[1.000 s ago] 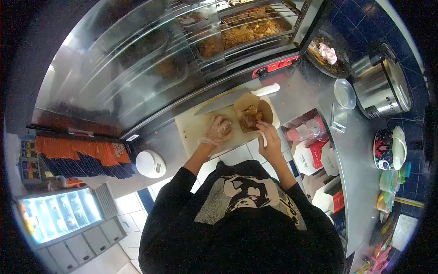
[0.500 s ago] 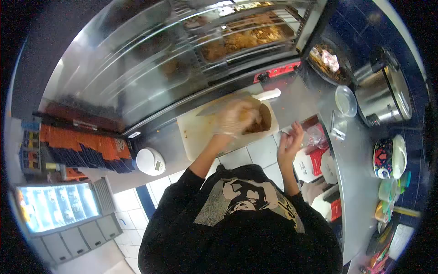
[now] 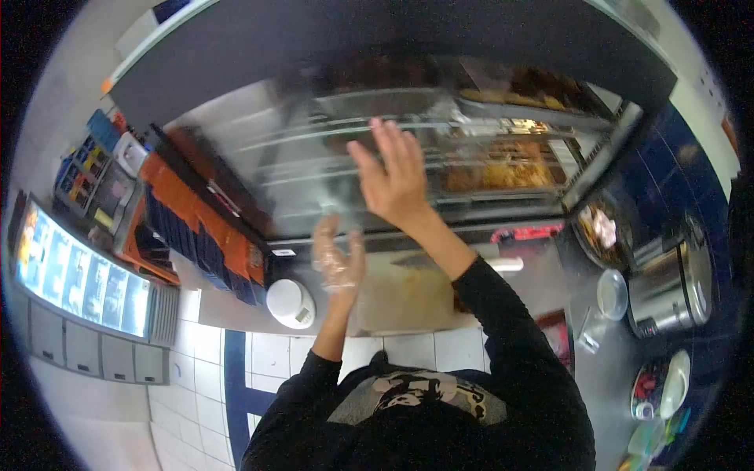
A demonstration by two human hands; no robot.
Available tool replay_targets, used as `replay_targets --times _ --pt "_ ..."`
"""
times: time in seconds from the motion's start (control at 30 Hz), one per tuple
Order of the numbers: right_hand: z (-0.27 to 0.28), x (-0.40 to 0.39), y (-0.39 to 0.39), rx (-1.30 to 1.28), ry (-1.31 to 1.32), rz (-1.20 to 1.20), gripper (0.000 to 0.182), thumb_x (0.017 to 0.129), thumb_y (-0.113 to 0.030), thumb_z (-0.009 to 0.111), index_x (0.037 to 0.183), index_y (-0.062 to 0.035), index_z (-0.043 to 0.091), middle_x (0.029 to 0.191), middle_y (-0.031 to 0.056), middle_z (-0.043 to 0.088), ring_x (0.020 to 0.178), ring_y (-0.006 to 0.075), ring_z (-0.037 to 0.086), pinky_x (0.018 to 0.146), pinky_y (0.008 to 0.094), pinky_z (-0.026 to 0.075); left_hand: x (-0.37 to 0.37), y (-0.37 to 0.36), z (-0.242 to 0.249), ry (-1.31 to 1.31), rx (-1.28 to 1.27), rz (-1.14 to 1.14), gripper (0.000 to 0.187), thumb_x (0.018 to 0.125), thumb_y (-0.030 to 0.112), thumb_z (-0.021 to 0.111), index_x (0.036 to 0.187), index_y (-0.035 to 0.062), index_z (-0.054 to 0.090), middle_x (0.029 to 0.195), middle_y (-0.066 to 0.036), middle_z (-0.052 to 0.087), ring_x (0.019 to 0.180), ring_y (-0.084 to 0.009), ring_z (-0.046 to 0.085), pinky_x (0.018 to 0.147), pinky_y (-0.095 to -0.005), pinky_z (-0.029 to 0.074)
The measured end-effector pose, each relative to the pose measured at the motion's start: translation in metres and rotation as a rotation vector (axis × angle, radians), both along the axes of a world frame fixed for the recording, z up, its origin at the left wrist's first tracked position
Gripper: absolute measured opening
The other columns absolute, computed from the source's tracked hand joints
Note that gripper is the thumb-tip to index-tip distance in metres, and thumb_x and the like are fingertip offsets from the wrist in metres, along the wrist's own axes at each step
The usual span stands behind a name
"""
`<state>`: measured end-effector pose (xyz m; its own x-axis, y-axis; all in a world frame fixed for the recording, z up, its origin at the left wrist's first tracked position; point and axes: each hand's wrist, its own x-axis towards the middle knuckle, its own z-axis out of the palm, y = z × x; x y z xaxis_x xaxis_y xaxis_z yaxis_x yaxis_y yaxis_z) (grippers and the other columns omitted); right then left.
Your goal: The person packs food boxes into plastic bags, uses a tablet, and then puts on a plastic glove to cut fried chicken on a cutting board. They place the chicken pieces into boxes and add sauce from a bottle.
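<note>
My right hand (image 3: 397, 177), bare, is raised before the glass front of the food warmer (image 3: 306, 157), fingers stretched out and holding nothing. Lower and to the left is my left hand (image 3: 339, 263) in a clear plastic glove, its thumb and fingers apart, near the board's left end. The pale cutting board (image 3: 400, 302) lies on the counter below the warmer. A knife (image 3: 503, 264) rests along its back edge, white handle to the right, blade partly behind my right forearm. Brown food at the board's right end is mostly hidden by my sleeve.
A white kitchen scale (image 3: 290, 304) sits left of the board. Orange and dark packages (image 3: 200, 228) stand in a row farther left. To the right are a dark pan (image 3: 601, 235), a clear plastic tub (image 3: 612, 293) and a steel cooker (image 3: 671, 286). Trays of food (image 3: 514, 174) fill the warmer's right side.
My right hand has risen from beside the counter, crossing over the board to the warmer's front. My left hand has left the food and moved left. The view has shifted upward.
</note>
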<state>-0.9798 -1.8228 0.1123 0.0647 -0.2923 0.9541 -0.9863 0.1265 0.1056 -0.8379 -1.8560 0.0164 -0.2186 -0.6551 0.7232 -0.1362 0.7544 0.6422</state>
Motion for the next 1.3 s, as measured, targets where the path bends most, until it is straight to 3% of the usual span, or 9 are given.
replay_targets --times 0.27,0.4,0.73,0.87,0.93,1.0,1.13,1.23,1.3 --pt "-0.015 -0.018 -0.042 0.065 0.249 -0.289 0.063 0.081 -0.059 0.047 0.136 -0.0281 0.039 0.146 0.0142 0.024 0.134 0.0368 0.021 0.106 0.0573 0.010 0.075 -0.103 0.044 0.194 -0.091 0.300 0.040 0.079 0.008 0.060 0.115 -0.0026 0.046 0.122 -0.021 0.048 0.112 -0.0321 0.048 0.091 -0.0393 0.042" --pt "-0.020 -0.075 0.008 0.007 0.201 -0.297 0.056 0.086 -0.058 0.039 0.133 -0.0270 0.044 0.144 0.0140 0.028 0.135 0.0366 0.018 0.107 0.0566 0.009 0.086 -0.117 0.050 0.232 -0.110 0.286 0.039 0.082 0.010 0.059 0.116 -0.0025 0.046 0.123 -0.022 0.047 0.113 -0.0331 0.047 0.093 -0.0387 0.040" --pt "-0.008 -0.205 0.154 0.090 0.243 -0.404 0.060 0.089 -0.047 0.040 0.141 -0.0220 0.024 0.146 0.0206 0.018 0.132 0.0453 0.017 0.104 0.0608 0.012 0.022 -0.136 0.036 0.244 0.192 0.241 0.056 0.086 0.021 0.055 0.131 -0.0030 0.033 0.122 -0.021 0.048 0.109 -0.0320 0.050 0.094 -0.0388 0.038" --pt "0.002 -0.221 0.201 0.204 0.135 -0.487 0.049 0.091 -0.026 0.042 0.137 -0.0111 0.034 0.144 0.0200 0.023 0.133 0.0392 0.022 0.106 0.0528 0.017 0.009 -0.116 0.059 0.210 0.196 0.325 0.071 0.082 0.027 0.061 0.133 -0.0072 0.025 0.115 -0.020 0.046 0.104 -0.0303 0.047 0.092 -0.0371 0.037" --pt "0.046 -0.189 0.210 0.191 0.113 -0.499 0.040 0.091 -0.014 0.041 0.129 -0.0017 0.043 0.137 0.0200 0.037 0.126 0.0363 0.035 0.104 0.0463 0.025 0.006 -0.108 0.060 0.160 0.223 0.337 0.074 0.080 0.028 0.062 0.132 -0.0085 0.025 0.114 -0.020 0.044 0.105 -0.0295 0.046 0.093 -0.0386 0.037" --pt "0.090 -0.184 0.207 -0.165 0.109 -0.279 0.034 0.090 -0.009 0.040 0.121 0.0030 0.049 0.123 0.0190 0.052 0.113 0.0337 0.049 0.099 0.0422 0.033 -0.002 -0.098 0.057 0.155 0.186 0.268 0.074 0.080 0.028 0.062 0.132 -0.0087 0.024 0.112 -0.020 0.044 0.103 -0.0293 0.046 0.092 -0.0398 0.036" --pt "0.236 -0.142 0.153 -0.402 0.248 -0.013 0.026 0.090 0.004 0.041 0.112 0.0033 0.053 0.108 0.0160 0.059 0.100 0.0234 0.057 0.090 0.0324 0.043 -0.016 -0.075 0.048 0.132 0.195 0.039 0.073 0.082 0.029 0.060 0.132 -0.0079 0.022 0.112 -0.021 0.044 0.105 -0.0302 0.047 0.092 -0.0408 0.037" --pt "0.351 -0.099 0.064 -0.146 0.238 0.043 0.025 0.086 -0.009 0.058 0.110 0.0003 0.057 0.102 0.0102 0.064 0.098 0.0172 0.059 0.087 0.0286 0.044 -0.020 -0.052 0.063 0.138 0.285 -0.172 0.073 0.082 0.029 0.060 0.132 -0.0083 0.023 0.115 -0.022 0.045 0.106 -0.0316 0.049 0.092 -0.0407 0.039" --pt "0.408 -0.115 -0.004 0.129 0.139 0.123 0.026 0.088 -0.023 0.055 0.109 -0.0075 0.059 0.095 0.0074 0.064 0.090 0.0162 0.059 0.081 0.0292 0.045 -0.023 -0.049 0.058 0.100 0.270 -0.256 0.073 0.082 0.029 0.060 0.132 -0.0080 0.023 0.117 -0.022 0.044 0.105 -0.0326 0.050 0.093 -0.0408 0.039"
